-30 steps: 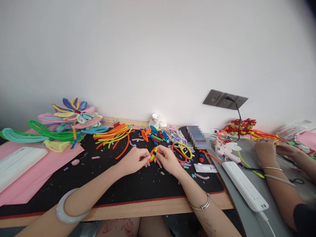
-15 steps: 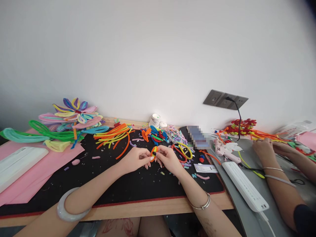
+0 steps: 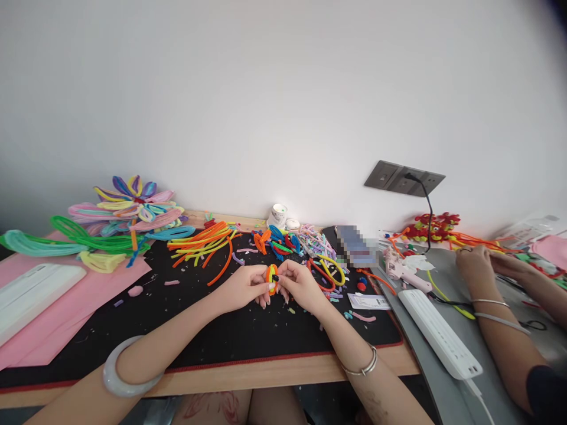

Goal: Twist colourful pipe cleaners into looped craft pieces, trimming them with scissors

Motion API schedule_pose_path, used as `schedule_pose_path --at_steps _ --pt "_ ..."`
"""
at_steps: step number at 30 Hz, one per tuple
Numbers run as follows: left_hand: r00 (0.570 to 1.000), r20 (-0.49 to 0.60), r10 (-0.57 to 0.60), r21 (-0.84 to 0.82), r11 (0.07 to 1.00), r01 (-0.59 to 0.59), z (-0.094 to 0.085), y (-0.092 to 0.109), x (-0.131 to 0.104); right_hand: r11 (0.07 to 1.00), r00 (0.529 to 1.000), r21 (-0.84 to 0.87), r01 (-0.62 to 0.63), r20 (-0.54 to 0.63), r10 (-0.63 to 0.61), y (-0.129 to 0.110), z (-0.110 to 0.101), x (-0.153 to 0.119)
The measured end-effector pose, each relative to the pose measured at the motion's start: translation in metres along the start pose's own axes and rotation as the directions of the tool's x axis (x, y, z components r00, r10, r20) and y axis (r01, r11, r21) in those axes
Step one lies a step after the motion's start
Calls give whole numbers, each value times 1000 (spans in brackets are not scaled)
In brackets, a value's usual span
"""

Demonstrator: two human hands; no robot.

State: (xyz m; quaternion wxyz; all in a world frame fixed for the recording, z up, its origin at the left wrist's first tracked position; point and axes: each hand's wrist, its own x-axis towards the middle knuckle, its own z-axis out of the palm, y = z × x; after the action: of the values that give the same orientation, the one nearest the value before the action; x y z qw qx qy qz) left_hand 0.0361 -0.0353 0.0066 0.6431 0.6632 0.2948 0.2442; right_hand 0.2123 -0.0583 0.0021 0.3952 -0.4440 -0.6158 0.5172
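A small orange and yellow pipe-cleaner piece (image 3: 271,277) is held up between my hands over the black mat (image 3: 212,339). My left hand (image 3: 248,287) pinches its left side, thumb in front. On its right side, the fingers of my right hand (image 3: 300,285) are closed on it, beside a small black spot whose nature I cannot make out. Behind my hands lie blue, red and orange bent pipe cleaners (image 3: 279,243). Loose orange and yellow stems (image 3: 204,239) lie to the left of these.
Pink sheets (image 3: 106,289) and a pipe-cleaner flower (image 3: 138,203) are at left. To the right are a phone (image 3: 357,245), glue gun (image 3: 405,270), white power strip (image 3: 438,333) and another person's hands (image 3: 476,268). A white cup (image 3: 279,215) stands by the wall.
The orange and yellow piece has turned more upright and moved slightly left. The fingers of my right hand have shifted toward its right edge.
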Motion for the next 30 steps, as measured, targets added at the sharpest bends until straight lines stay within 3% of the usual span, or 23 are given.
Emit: schedule_pose_path --at_steps 7,10,17,20,24,30 --pt "994 -110 -6 -5 1000 6 -5 -5 3 999 999 10 -39 15 39 -4 1 0" --pt "994 -107 2 11 1000 -1 -6 -6 3 999 999 -13 -48 12 48 -4 2 0" --pt "979 -192 72 122 991 -49 -8 -2 2 993 999 -111 30 -42 -35 -6 -2 0" --pt "971 -231 57 94 995 -36 -9 0 2 994 994 -104 45 -94 -55 -5 -2 0" --pt "975 -222 18 -20 1000 -22 -8 0 4 996 993 -79 46 -105 -54 -4 0 0" --pt "980 -190 51 -12 998 -54 -7 -4 4 978 973 -199 70 -201 -111 -4 -1 -1"
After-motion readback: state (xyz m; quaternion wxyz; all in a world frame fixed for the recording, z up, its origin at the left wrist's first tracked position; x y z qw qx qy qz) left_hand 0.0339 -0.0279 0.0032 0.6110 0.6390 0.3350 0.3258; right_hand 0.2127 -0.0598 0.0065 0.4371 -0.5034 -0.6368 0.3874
